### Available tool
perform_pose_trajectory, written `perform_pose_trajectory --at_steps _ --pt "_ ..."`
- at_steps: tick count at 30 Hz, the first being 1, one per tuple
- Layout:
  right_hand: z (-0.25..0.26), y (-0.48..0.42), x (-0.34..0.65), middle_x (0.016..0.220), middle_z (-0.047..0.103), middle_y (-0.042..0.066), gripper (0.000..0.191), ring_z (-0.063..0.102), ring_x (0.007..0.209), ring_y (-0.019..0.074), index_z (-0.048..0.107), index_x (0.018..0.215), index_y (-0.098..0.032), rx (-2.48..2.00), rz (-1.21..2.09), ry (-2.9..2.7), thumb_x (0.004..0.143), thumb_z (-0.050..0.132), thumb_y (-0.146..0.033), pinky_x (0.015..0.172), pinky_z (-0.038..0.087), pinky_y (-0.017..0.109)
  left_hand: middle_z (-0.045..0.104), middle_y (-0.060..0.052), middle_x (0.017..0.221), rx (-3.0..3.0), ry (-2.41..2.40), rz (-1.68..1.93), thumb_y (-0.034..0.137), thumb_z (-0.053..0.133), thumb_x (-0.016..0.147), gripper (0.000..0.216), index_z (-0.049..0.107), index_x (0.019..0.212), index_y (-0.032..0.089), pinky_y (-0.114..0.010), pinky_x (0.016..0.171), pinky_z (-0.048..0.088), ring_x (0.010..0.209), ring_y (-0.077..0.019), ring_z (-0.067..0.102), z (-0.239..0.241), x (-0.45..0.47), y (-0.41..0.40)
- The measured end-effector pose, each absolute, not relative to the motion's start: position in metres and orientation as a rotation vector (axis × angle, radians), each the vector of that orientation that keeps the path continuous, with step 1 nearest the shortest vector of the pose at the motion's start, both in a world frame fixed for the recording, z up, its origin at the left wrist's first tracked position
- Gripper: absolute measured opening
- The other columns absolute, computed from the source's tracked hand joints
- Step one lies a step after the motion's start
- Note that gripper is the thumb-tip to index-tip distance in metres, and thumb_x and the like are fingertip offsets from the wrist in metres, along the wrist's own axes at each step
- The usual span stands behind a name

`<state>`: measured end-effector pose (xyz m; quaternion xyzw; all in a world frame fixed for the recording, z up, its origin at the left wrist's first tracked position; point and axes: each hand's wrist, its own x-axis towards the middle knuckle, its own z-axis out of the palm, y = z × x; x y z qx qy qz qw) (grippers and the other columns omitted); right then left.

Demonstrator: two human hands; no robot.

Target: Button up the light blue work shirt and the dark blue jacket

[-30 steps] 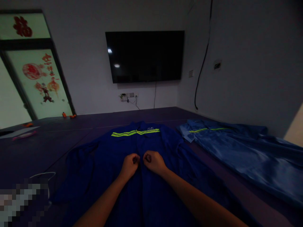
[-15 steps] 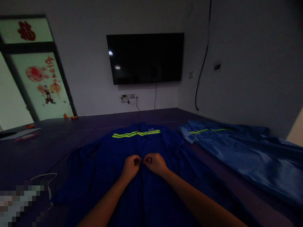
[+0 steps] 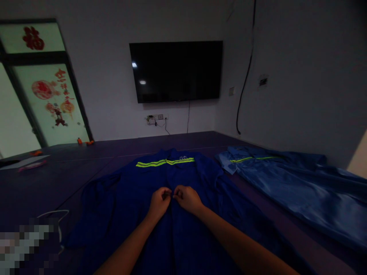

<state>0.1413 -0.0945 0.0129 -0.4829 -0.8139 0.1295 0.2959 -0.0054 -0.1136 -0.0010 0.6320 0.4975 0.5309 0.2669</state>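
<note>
A dark blue work jacket [image 3: 137, 198] with a yellow-green reflective stripe across the chest lies spread on a dark purple surface [image 3: 71, 168] in front of me. Both my hands meet at its front opening, just below the stripe. My left hand [image 3: 159, 200] is closed in a pinch on the left edge of the opening. My right hand [image 3: 185, 198] is closed in a pinch on the right edge. The fingertips nearly touch each other, and whatever small part they grip is too dark to make out.
A second, lighter blue jacket [image 3: 301, 187] with the same stripe lies to the right. A white cable [image 3: 53, 212] curls at the left, beside a blurred patch. A black television [image 3: 176, 70] hangs on the far wall, with sockets below and a decorated glass door at left.
My hands have slid a little up the jacket front and come closer together, still pinching the two edges. The view has tilted down slightly.
</note>
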Motion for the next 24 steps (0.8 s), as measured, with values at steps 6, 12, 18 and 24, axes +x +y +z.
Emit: perform_pose_trajectory --at_steps 6,12,18,24 --pt "0.0131 -0.0971 0.1400 0.064 0.063 -0.003 0.011 0.057 0.058 0.0107 0.059 0.082 -0.022 -1.274 0.305 -2.212 0.073 0.057 -0.028 0.052 0.030 0.020 0.061 0.000 0.064 1.655 1.284 1.455 0.015 0.052 0.067 0.027 0.056 0.093 0.013 -0.023 0.060 0.042 0.061 -0.0126 0.058 -0.0014 -0.0041 -0.1150" --pt "0.0133 -0.0982 0.1394 0.062 0.062 -0.003 0.010 0.056 0.058 0.0109 0.059 0.081 -0.022 -1.299 0.312 -2.212 0.072 0.059 -0.027 0.051 0.030 0.020 0.061 0.001 0.066 1.650 1.275 1.447 0.008 0.047 0.063 0.035 0.056 0.096 0.014 -0.022 0.061 0.042 0.064 -0.0122 0.059 -0.0027 -0.0055 -0.1153" --pt "0.0145 -0.0983 0.1394 0.063 0.062 -0.003 0.010 0.056 0.059 0.0107 0.060 0.080 -0.022 -1.277 0.322 -2.208 0.071 0.059 -0.027 0.052 0.030 0.020 0.061 0.001 0.065 1.600 1.253 1.448 0.008 0.049 0.062 0.034 0.056 0.095 0.014 -0.022 0.061 0.043 0.063 -0.0121 0.059 -0.0037 -0.0076 -0.1126" --pt "0.0147 -0.0990 0.1392 0.061 0.061 -0.004 0.011 0.055 0.057 0.0106 0.059 0.082 -0.022 -1.273 0.318 -2.217 0.072 0.058 -0.025 0.051 0.030 0.020 0.062 0.000 0.066 1.563 1.256 1.457 0.008 0.048 0.061 0.036 0.056 0.095 0.013 -0.022 0.059 0.043 0.063 -0.0121 0.059 -0.0063 -0.0080 -0.1102"
